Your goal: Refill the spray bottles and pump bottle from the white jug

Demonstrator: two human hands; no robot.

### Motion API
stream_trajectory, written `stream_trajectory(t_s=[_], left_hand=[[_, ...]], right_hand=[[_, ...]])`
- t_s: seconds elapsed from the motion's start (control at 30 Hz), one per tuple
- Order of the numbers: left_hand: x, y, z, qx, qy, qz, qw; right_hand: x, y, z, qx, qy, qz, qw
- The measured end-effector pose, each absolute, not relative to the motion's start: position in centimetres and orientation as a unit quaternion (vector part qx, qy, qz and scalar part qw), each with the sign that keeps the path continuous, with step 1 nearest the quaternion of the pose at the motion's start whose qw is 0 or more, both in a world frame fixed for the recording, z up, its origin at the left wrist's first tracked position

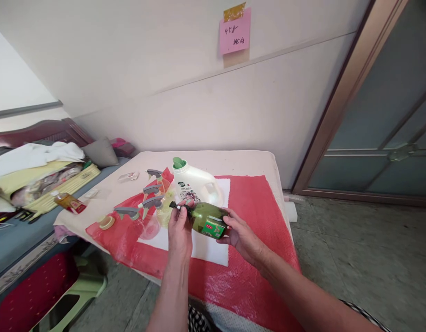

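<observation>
Clock centred on the green bottle point(207, 219). Far left, 9 to 10: bed point(26, 237), white and yellow bedding piled on it. At 8: chair point(53, 286), red with a green frame, beside the table point(240, 161). At 9: amber bottle point(69, 202), red label, lying near the table's left edge. Also 9, closer in: cap point(106, 222) on the red sheet point(264, 230). Around 9 to 10: sprayers point(152, 201), grey heads, bunched; bodies partly hidden.

Left hand point(180, 226) at 9 — thumb and fingers narrow, pinching the black top point(174, 204) and neck of the green bottle. Jug point(194, 175) at 11, just behind the bottle, white, upright, something green in its mouth.

Green bottle held tilted nearly flat over the white cloth point(211, 256), black top toward 10, base toward 4, green label facing the wearer. Note point(235, 32) at 12, pink, taped to the wall point(185, 115).

Right hand point(238, 233) at 3 to 4 — thumb on top, fingers underneath, gripping the base end. Roll point(291, 211) at 3, white, off the table's right edge. Door point(379, 115) at 2, brown frame.
</observation>
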State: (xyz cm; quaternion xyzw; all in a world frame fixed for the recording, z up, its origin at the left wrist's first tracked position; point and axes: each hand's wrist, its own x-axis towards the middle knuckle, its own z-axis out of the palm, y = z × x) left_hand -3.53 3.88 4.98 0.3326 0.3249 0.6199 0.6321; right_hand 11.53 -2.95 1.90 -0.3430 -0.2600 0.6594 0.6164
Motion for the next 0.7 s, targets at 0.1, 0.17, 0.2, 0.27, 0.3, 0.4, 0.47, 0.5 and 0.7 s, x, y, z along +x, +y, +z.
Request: stream_trajectory(t_s=[0.1, 0.17, 0.2, 0.27, 0.3, 0.4, 0.47, 0.5, 0.7], left_hand=[[-3.61, 4.2, 4.6, 0.305, 0.358, 0.618, 0.63], [-3.77, 4.39, 4.45, 0.295, 0.369, 0.62, 0.627], [-3.86, 4.45, 4.42, 0.293, 0.368, 0.621, 0.627], [-4.01, 4.5, 4.48, 0.294, 0.356, 0.621, 0.633], [-4.06, 4.48, 4.55, 0.296, 0.347, 0.62, 0.638], [-4.13, 4.35, 4.81, 0.306, 0.324, 0.618, 0.648], [-4.1, 4.22, 4.96, 0.314, 0.314, 0.614, 0.652], [-4.07, 4.16, 5.02, 0.317, 0.309, 0.611, 0.656], [-3.87, 3.86, 5.1, 0.336, 0.294, 0.591, 0.672]], right_hand=[[11.56, -3.0, 1.83, -0.354, -0.305, 0.616, 0.634], [11.54, -3.07, 1.97, -0.349, -0.335, 0.598, 0.638], [11.51, -3.12, 2.08, -0.344, -0.344, 0.593, 0.641], [11.45, -3.25, 2.3, -0.337, -0.348, 0.591, 0.645], [11.41, -3.32, 2.37, -0.334, -0.344, 0.594, 0.646], [11.34, -3.42, 2.28, -0.332, -0.321, 0.614, 0.64], [11.33, -3.35, 2.03, -0.343, -0.299, 0.636, 0.623], [11.34, -3.27, 1.9, -0.354, -0.284, 0.652, 0.608], [11.49, -2.77, 1.8, -0.401, -0.187, 0.751, 0.491]])
